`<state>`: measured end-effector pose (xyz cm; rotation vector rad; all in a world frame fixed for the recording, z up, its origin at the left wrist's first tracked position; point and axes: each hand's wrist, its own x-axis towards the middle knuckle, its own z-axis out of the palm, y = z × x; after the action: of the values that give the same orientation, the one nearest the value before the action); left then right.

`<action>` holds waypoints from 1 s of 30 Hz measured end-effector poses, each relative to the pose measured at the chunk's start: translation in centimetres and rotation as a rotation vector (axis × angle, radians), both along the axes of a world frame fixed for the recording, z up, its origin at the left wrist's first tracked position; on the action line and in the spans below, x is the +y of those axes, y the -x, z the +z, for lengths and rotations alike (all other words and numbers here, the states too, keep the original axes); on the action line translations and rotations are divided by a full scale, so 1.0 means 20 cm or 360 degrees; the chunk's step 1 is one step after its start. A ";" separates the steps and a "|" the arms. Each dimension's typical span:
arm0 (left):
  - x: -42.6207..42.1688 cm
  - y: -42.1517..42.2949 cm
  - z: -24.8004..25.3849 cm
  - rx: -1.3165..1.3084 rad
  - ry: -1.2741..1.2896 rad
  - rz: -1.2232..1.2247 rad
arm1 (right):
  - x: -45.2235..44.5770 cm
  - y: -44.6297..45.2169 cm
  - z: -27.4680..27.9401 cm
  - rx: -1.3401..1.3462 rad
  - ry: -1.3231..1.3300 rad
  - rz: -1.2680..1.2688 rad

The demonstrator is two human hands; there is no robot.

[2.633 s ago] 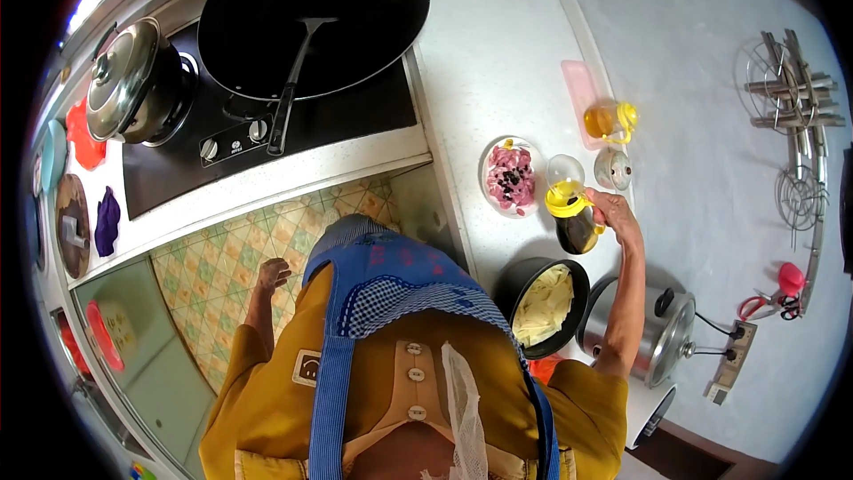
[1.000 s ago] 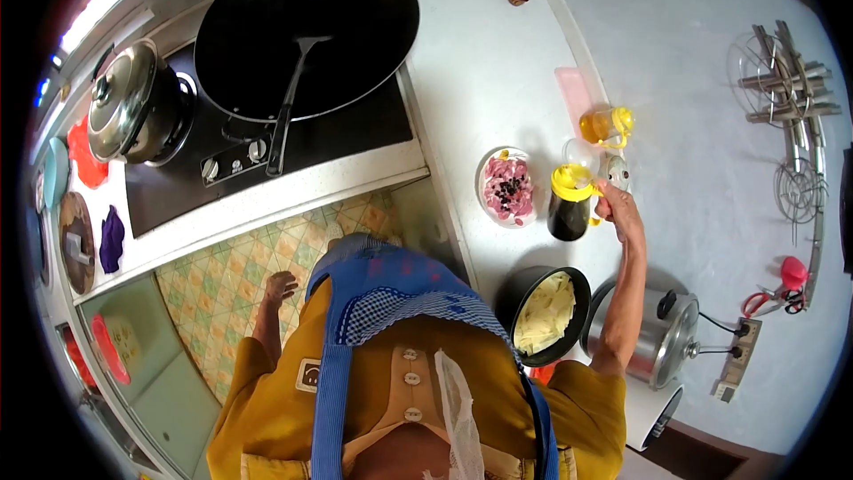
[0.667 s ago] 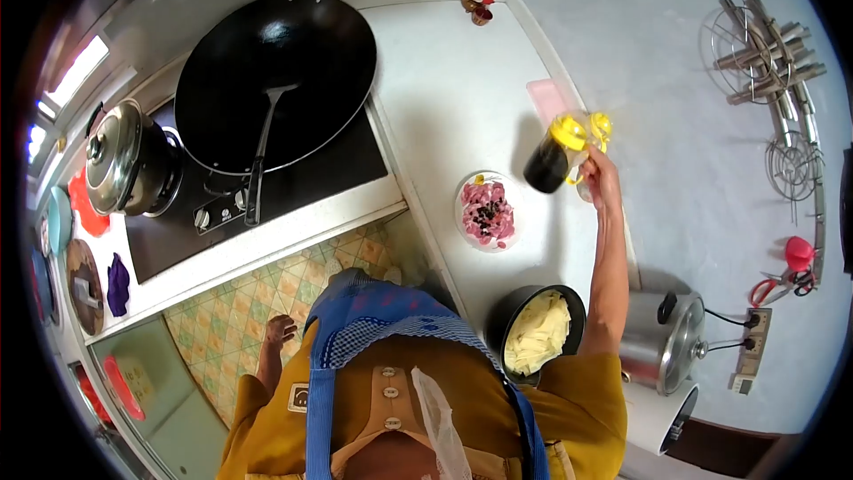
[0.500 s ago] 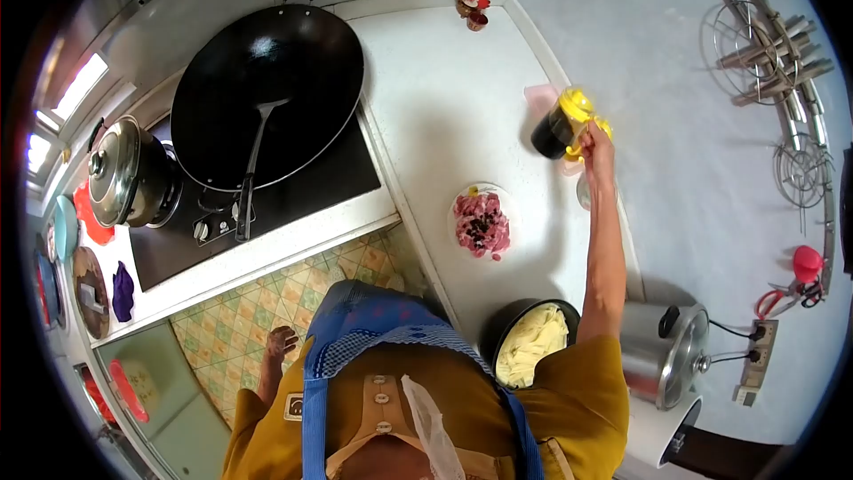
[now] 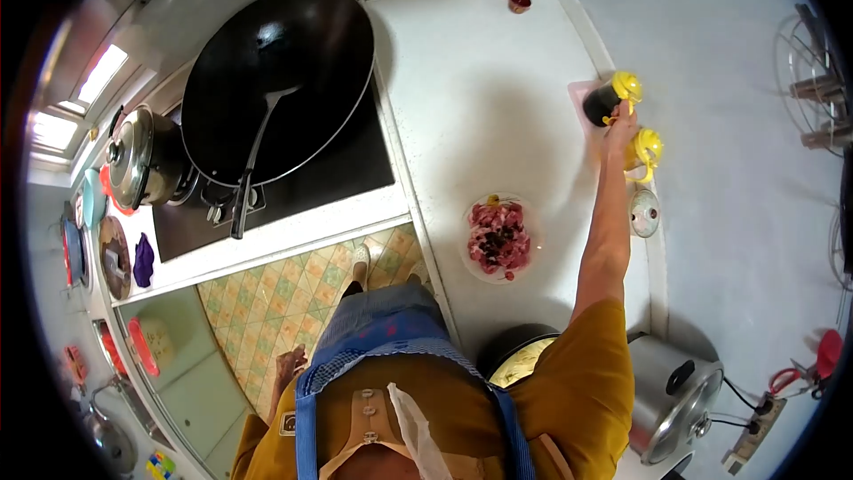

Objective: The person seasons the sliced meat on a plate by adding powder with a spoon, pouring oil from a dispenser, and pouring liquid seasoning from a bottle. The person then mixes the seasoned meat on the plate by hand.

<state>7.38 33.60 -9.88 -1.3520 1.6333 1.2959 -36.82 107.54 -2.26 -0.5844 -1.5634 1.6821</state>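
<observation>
At the far right of the white counter, my right hand (image 5: 624,126) is closed on the yellow handle of a clear jug (image 5: 601,107) of dark liquid with a yellow lid. The jug is at a pink tray (image 5: 582,100) by the wall. A second yellow-lidded jug (image 5: 644,151) stands just beside my hand, partly hidden by it. On the counter lies a plate of raw sliced meat (image 5: 499,236) with a dark patch of sauce on top and a small yellow bit at its edge. My left hand (image 5: 290,364) hangs over the floor, holding nothing, its fingers loosely apart.
A big black wok (image 5: 275,53) with a spatula (image 5: 253,160) sits on the stove, next to a lidded pot (image 5: 142,156). Near my right elbow are a dark pot of pale food (image 5: 524,363) and a steel cooker (image 5: 671,396). A small lidded jar (image 5: 644,213) stands by the wall.
My right hand has carried the jug away from the meat side, farther toward the wall and onto the pink tray. The second jug now shows. The whole view has shifted slightly.
</observation>
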 end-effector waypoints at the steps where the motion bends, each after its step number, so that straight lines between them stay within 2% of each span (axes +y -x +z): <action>1: 0.05 0.04 0.08 0.0022 0.0067 -0.0005 | 0.00 0.00 -0.02 0.0057 0.0002 0.0017; 2: 0.06 0.03 0.12 0.0044 0.0131 -0.0017 | 0.01 0.00 -0.04 0.0114 0.0001 0.0028; 6: -0.26 -0.13 -0.26 0.0384 0.0101 -0.0701 | 0.01 -0.01 -0.07 -0.0049 0.0015 -0.0013; 8: -0.41 -0.10 -0.41 0.0377 0.0108 -0.1027 | 0.03 -0.04 -0.06 -0.0365 -0.0331 -0.0063; 9: -0.45 -0.04 -0.45 0.0421 0.0245 -0.1330 | -0.01 -0.08 -0.03 -0.0407 -0.0313 -0.0099; 11: -0.61 -0.10 -0.65 0.0573 0.0274 -0.1318 | -0.25 -0.16 0.17 -0.0451 -0.0104 -0.0474; 12: -0.72 -0.08 -0.78 0.0634 0.0219 -0.1182 | -0.38 -0.20 0.27 -0.0436 -0.0010 -0.0675; 13: -0.81 -0.06 -0.89 0.0696 0.0162 -0.1048 | -0.52 -0.28 0.31 -0.0270 -0.0088 -0.0546; 14: -0.82 0.01 -0.87 0.0687 0.0090 -0.1037 | -0.68 -0.38 0.36 -0.0100 -0.0179 -0.0414; 16: -0.74 0.20 -0.66 0.0600 -0.0123 -0.0918 | -1.26 -0.72 0.49 0.0163 -0.0102 -0.0044; 17: -0.70 0.27 -0.55 0.0586 -0.0223 -0.0870 | -1.52 -0.93 0.47 -0.0123 -0.0541 0.0092; 19: -0.73 0.36 -0.43 0.0612 -0.0377 -0.0880 | -2.02 -1.28 0.31 -0.0542 -0.0044 0.0447; 20: -0.78 0.38 -0.39 0.0636 -0.0435 -0.0959 | -2.18 -1.48 0.05 -0.0418 0.0161 0.0701; 21: -0.89 0.41 -0.44 0.0600 -0.0295 -0.1649 | -2.33 -1.66 -0.14 -0.0445 0.0498 0.0792; 23: -1.10 0.43 -0.56 0.0759 -0.0323 -0.2140 | -2.46 -1.99 -0.44 -0.0379 0.1136 0.0285; 24: -1.15 0.46 -0.52 0.0866 -0.0331 -0.2363 | -2.40 -2.14 -0.58 -0.0194 0.1001 0.0096; 25: -1.21 0.44 -0.47 0.0604 -0.0485 -0.1845 | -2.30 -2.30 -0.70 0.0113 0.1020 -0.0023; 26: -1.23 0.43 -0.42 0.0524 -0.0558 -0.1664 | -2.18 -2.46 -0.79 0.0255 0.0831 -0.0141; 28: -1.29 0.41 -0.33 0.0380 -0.0675 -0.1282 | -1.95 -2.56 -0.84 0.0526 0.1320 -0.0994; 29: -1.29 0.39 -0.24 0.0585 -0.0743 -0.1296 | -1.89 -2.56 -0.79 0.0578 0.1473 -0.0986; 30: -1.32 0.36 -0.26 0.0790 -0.0922 -0.1139 | -1.86 -2.55 -0.73 0.0624 0.1628 -0.0978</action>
<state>0.20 7.12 -15.14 -0.0681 1.6241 1.5173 14.19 70.33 -16.90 -1.0179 -0.1093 1.8369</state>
